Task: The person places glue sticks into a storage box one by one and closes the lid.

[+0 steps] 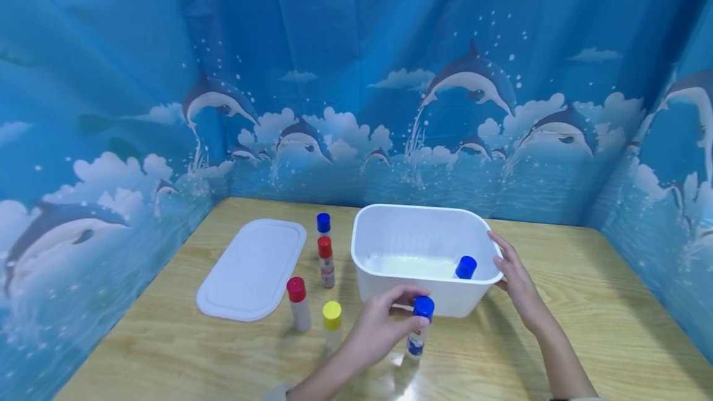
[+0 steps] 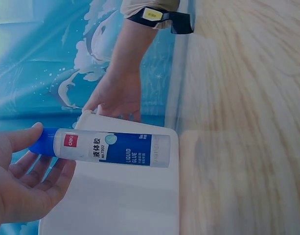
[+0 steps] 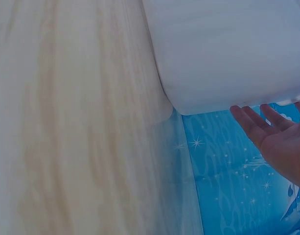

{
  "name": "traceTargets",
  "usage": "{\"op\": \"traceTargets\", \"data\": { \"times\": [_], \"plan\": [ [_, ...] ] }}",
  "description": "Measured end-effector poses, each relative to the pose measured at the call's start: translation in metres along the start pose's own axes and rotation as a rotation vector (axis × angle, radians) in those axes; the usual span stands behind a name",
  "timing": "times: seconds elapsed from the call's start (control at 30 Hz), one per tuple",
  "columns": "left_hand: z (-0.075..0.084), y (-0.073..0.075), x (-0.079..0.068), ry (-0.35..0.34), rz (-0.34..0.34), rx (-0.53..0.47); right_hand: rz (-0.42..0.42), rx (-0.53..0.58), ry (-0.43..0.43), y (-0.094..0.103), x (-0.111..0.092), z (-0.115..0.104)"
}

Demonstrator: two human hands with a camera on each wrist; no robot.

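Observation:
My left hand (image 1: 384, 325) pinches the blue cap of a clear liquid glue bottle (image 2: 113, 148). In the head view this glue bottle (image 1: 416, 342) stands upright just in front of a white plastic storage box (image 1: 402, 288). My right hand (image 1: 519, 286) holds the box's right rim, and in the right wrist view its fingers (image 3: 255, 125) lie along the outer wall. Inside the box, toward the right, is another blue-capped bottle (image 1: 465, 267), its lower part hidden by the front wall.
Left of the box stand a blue-capped bottle (image 1: 324, 223), two red-capped bottles (image 1: 327, 268) (image 1: 301, 311) and a yellow-capped bottle (image 1: 332, 320). A white lid (image 1: 253, 268) lies flat at the table's left. A blue dolphin-print curtain (image 1: 356, 79) surrounds the wooden table (image 1: 590, 314).

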State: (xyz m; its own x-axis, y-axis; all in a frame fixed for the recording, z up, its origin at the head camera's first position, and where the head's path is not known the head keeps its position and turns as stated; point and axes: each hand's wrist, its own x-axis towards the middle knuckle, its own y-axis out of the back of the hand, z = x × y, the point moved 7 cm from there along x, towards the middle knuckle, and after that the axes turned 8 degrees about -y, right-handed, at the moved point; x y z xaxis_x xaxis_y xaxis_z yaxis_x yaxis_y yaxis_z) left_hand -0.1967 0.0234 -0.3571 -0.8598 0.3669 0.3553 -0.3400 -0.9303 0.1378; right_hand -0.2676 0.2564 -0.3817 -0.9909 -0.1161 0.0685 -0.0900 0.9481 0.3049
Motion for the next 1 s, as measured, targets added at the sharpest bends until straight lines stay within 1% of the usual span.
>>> {"op": "traceTargets", "data": {
  "times": [0.13,0.27,0.57,0.7,0.8,0.9,1.0],
  "plan": [
    [0.008,-0.001,0.003,0.023,0.001,0.011,-0.003,0.009,-0.012,0.000,0.001,0.002],
    [0.016,-0.002,0.009,0.019,0.002,0.022,-0.008,0.014,-0.026,0.000,0.001,0.004],
    [0.034,-0.004,0.020,-0.036,0.043,0.022,-0.005,0.011,-0.031,0.000,0.000,0.003],
    [0.050,-0.004,0.026,-0.089,0.061,0.025,-0.005,-0.001,-0.030,0.000,0.000,0.003],
    [0.062,-0.003,0.030,-0.119,0.077,0.031,-0.002,0.000,-0.030,0.001,0.001,0.003],
    [0.072,-0.002,0.035,-0.130,0.097,0.041,0.000,0.004,-0.023,0.000,0.001,0.003],
    [0.083,-0.002,0.040,-0.169,0.114,0.053,0.004,0.002,-0.015,0.001,0.001,0.002]
  ]
}}
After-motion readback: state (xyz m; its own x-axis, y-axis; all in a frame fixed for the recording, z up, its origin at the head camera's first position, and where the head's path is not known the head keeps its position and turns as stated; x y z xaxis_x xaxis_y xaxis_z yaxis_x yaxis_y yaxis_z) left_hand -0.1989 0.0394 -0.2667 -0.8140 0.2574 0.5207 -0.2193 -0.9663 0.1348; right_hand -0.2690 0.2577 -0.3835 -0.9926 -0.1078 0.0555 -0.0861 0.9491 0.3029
